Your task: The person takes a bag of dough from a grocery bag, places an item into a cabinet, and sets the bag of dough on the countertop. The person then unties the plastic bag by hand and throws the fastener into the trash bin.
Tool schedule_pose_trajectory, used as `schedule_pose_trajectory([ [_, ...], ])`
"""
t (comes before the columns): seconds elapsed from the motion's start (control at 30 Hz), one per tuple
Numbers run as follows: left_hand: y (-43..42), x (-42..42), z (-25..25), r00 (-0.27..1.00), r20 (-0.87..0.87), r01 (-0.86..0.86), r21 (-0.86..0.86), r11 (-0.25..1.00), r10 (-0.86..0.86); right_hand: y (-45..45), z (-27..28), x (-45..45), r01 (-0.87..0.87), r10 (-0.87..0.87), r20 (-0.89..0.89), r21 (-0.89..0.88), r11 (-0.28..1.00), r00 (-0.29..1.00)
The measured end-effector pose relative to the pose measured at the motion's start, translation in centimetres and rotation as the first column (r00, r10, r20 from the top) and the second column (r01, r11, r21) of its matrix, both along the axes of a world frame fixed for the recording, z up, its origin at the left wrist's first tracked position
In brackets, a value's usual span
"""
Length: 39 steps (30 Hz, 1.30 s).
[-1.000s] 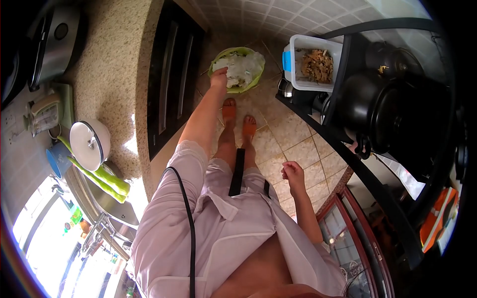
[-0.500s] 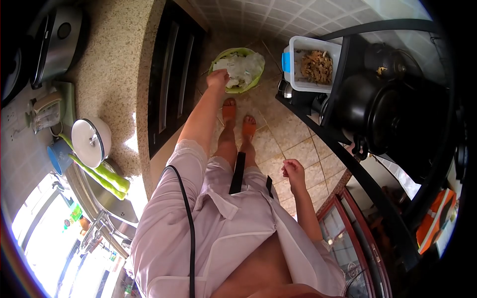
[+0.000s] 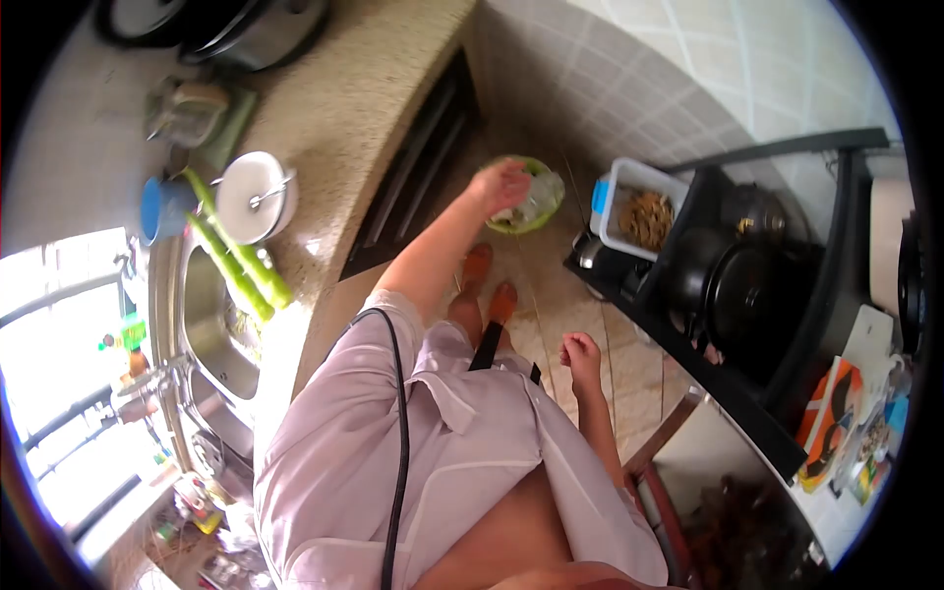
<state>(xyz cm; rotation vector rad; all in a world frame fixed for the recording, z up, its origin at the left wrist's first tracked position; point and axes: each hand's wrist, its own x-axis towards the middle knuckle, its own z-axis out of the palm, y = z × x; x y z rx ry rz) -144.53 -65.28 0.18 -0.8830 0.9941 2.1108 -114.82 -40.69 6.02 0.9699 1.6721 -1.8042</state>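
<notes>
My left hand (image 3: 500, 187) is stretched down over the near-left rim of a light green bin (image 3: 521, 227) on the floor. Its fingers are slightly blurred but look extended, with nothing visible in them. Crumpled clear plastic and whitish waste (image 3: 543, 197) fill the bin. Beside my body on the right, my right hand (image 3: 581, 356) hangs in the air with its fingers curled in, apparently around nothing.
On the left counter, long green vegetable stalks (image 3: 236, 261) lie beside a white bowl (image 3: 251, 202), a blue cup (image 3: 162, 209) and the sink (image 3: 211, 324). To the right, a black rack (image 3: 678, 344) holds dark pots (image 3: 742, 295) and a clear plastic box (image 3: 615, 221) with brown dried pieces.
The camera view has turned, shifting the counter and bin rightward in the picture. My left hand remains over the bin, its fingers looser than before. My right hand stays curled beside me.
</notes>
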Motion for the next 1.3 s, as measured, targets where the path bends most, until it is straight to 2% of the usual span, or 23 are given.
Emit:
schedule_pose_trajectory([
  [0.1, -0.3, 1.4, 5.1, 0.991, -0.103, 0.078, -0.08, 0.994, -0.086, -0.9, 2.0, -1.9, -0.067, 0.069, -0.077, 0.018, 0.998, 0.995],
  [0.17, -0.9, 3.2, 9.1, 0.984, -0.147, 0.091, -0.09, 0.992, -0.103, -1.2, 2.7, -2.9, -0.164, 0.156, -0.193, -0.024, 0.986, 0.969],
  [0.23, -2.1, 5.7, 12.2, 0.964, -0.22, 0.127, -0.111, 0.986, -0.149, -2.8, 5.4, -4.3, -0.266, 0.256, -0.233, -0.01, 0.964, 0.938],
  [0.3, -3.8, 8.3, 14.3, 0.953, -0.272, 0.107, -0.121, 0.987, -0.136, -4.8, 9.0, -5.3, -0.36, 0.313, -0.369, -0.064, 0.931, 0.875],
  [0.33, -4.6, 9.9, 15.6, 0.944, -0.29, 0.118, -0.15, 0.982, -0.158, -6.4, 11.6, -5.8, -0.464, 0.386, -0.45, -0.073, 0.883, 0.805],
  [0.37, -5.5, 11.6, 16.5, 0.937, -0.302, 0.125, -0.178, 0.976, -0.175, -7.7, 14.0, -6.2, -0.587, 0.471, -0.536, -0.058, 0.807, 0.7],
  [0.43, -7.7, 14.8, 17.9, 0.941, -0.305, 0.091, -0.189, 0.978, -0.147, -11.7, 22.4, -6.1, -0.759, 0.471, -0.693, -0.17, 0.628, 0.545],
  [0.5, -9.2, 18.9, 18.6, 0.941, -0.312, 0.082, -0.156, 0.984, -0.128, -15.0, 29.6, -5.2, -0.955, 0.517, -0.833, -0.047, 0.292, 0.198],
  [0.53, -10.0, 20.7, 18.8, 0.939, -0.315, 0.086, -0.162, 0.983, -0.134, -16.9, 33.1, -4.3, -0.988, 0.452, -0.892, 0.074, 0.134, -0.006],
  [0.57, -10.6, 22.5, 19.5, 0.943, -0.318, 0.043, -0.161, 0.986, -0.093, -18.8, 36.0, -3.0, -0.979, 0.345, -0.918, 0.202, -0.01, -0.193],
  [0.63, -11.7, 26.1, 21.5, 0.948, -0.265, 0.101, -0.279, 0.955, -0.177, -22.4, 39.3, 0.5, -0.918, 0.109, -0.927, 0.329, -0.222, -0.359],
  [0.67, -12.2, 27.9, 21.9, 0.951, -0.274, 0.065, -0.278, 0.958, -0.144, -23.7, 40.4, 2.6, -0.907, 0.092, -0.926, 0.332, -0.259, -0.365],
  [0.73, -13.3, 31.2, 22.7, 0.95, -0.3, -0.003, -0.273, 0.962, -0.082, -26.1, 42.0, 6.7, -0.792, -0.123, -0.832, 0.554, -0.257, -0.541],
  [0.83, -15.3, 37.0, 23.3, 0.94, -0.342, -0.105, -0.251, 0.962, 0.014, -28.8, 42.9, 12.5, -0.701, -0.281, -0.758, 0.652, -0.29, -0.588],
  [0.9, -16.6, 40.9, 23.4, 0.922, -0.369, -0.21, -0.214, 0.954, 0.12, -30.0, 42.4, 16.7, -0.701, -0.302, -0.77, 0.638, -0.32, -0.562],
  [1.0, -18.7, 47.7, 23.7, 0.911, -0.359, -0.293, -0.219, 0.931, 0.202, -32.2, 41.7, 23.3, -0.705, -0.451, -0.707, 0.678, -0.21, -0.545],
  [1.03, -19.0, 49.8, 23.8, 0.908, -0.353, -0.313, -0.215, 0.925, 0.225, -32.8, 41.9, 25.7, -0.703, -0.459, -0.712, 0.673, -0.23, -0.531],
  [1.1, -19.8, 54.2, 24.3, 0.918, -0.304, -0.339, -0.264, 0.903, 0.256, -33.8, 42.6, 30.5, -0.711, -0.535, -0.67, 0.682, -0.169, -0.515],
  [1.23, -20.9, 62.4, 24.0, 0.876, -0.334, -0.436, -0.233, 0.869, 0.349, -34.5, 44.1, 39.0, -0.632, -0.661, -0.63, 0.717, -0.293, -0.408],
  [1.3, -21.5, 66.1, 24.0, 0.857, -0.351, -0.474, -0.249, 0.845, 0.378, -34.6, 44.4, 43.5, -0.68, -0.681, -0.662, 0.657, -0.325, -0.313],
])
